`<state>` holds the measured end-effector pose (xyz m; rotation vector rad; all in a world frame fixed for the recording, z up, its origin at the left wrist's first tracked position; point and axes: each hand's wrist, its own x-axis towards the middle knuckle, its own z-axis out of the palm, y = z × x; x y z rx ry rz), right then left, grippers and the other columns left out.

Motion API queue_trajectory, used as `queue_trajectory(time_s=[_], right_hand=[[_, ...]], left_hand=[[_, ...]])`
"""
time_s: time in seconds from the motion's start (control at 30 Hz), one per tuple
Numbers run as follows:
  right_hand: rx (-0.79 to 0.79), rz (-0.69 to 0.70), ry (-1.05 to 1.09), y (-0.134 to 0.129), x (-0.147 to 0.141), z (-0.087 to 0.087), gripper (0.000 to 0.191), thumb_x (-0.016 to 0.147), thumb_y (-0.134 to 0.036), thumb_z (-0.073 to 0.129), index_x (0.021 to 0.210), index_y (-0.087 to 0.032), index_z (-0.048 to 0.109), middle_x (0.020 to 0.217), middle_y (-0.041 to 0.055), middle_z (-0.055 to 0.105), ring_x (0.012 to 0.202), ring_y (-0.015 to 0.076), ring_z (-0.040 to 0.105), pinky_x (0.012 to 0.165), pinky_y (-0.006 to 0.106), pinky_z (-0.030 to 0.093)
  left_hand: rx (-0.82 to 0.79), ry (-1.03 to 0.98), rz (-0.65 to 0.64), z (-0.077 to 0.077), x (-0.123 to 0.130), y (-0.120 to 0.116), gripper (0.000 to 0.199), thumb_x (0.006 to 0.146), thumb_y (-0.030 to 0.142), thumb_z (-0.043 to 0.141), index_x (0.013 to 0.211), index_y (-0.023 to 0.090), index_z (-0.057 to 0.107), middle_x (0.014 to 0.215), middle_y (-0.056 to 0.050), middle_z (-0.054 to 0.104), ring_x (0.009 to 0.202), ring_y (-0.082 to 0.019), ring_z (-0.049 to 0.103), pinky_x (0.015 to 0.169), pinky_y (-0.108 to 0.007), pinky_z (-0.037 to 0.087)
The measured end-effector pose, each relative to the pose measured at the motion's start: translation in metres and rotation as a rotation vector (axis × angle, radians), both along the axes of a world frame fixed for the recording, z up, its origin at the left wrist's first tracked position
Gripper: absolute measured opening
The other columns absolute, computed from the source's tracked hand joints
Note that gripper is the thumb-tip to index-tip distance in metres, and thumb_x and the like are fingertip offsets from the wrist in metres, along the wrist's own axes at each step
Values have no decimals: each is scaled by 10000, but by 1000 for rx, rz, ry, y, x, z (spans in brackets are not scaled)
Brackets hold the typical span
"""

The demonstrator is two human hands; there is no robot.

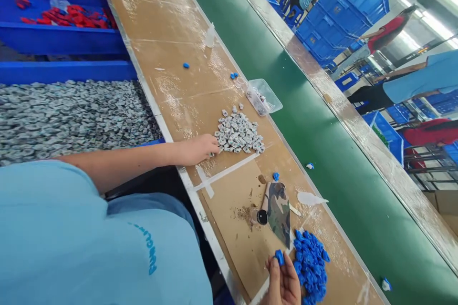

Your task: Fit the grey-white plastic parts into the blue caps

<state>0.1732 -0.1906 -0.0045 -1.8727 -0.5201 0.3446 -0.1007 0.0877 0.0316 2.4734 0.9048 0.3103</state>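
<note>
My left hand point(203, 149) is at the left edge of a pile of small grey-white parts point(240, 132), its fingers pressed together around a small part of the same kind. Near the bottom, my right hand point(284, 279) pinches a blue piece point(279, 257) between thumb and finger. Just right of that hand lies a heap of blue pieces point(311, 264). Between the two hands are a camouflage cloth point(278, 212), a small round container with a black top point(262, 217) and brown crumbs on the cardboard point(236, 186).
A clear plastic box point(264, 97) stands beyond the grey pile. White bottles point(310, 198) lie or stand near the green conveyor point(286, 86). Blue bins point(64, 71) at the left hold red and grey parts. Several people work beyond the conveyor.
</note>
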Motion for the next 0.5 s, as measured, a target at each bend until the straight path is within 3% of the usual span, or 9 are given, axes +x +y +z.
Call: queue_trajectory(time_s=[0.17, 0.27, 0.37, 0.5], right_hand=[[80, 77, 125, 23, -29, 24, 473, 672, -417, 727, 1048, -159, 600, 858, 61, 690, 710, 151, 656, 650, 286, 567], [91, 139, 186, 31, -35, 28, 437, 689, -386, 709, 1048, -168, 591, 840, 51, 681, 729, 152, 655, 650, 288, 554], [90, 165, 215, 34, -38, 29, 407, 702, -364, 692, 1051, -180, 593, 850, 49, 673, 751, 155, 652, 677, 299, 547], [115, 152, 212, 37, -42, 31, 423, 692, -340, 705, 1076, -193, 605, 839, 33, 657, 759, 144, 631, 714, 310, 540]], left_hand=[[20, -116, -25, -17, -7, -6, 251, 834, 145, 428, 892, 175, 670, 952, -95, 628, 924, -200, 532, 876, -296, 399], [-89, -283, 4, -19, -4, -10, 240, 844, 233, 444, 952, 204, 656, 995, -75, 629, 947, -196, 541, 903, -302, 404], [-372, -435, -22, -13, 11, -27, 236, 837, 291, 486, 998, 199, 633, 1006, -69, 633, 913, -179, 570, 868, -295, 440], [-979, -629, -26, -6, 49, -59, 289, 749, 336, 635, 982, 168, 606, 932, -53, 645, 802, -143, 599, 785, -294, 491]])
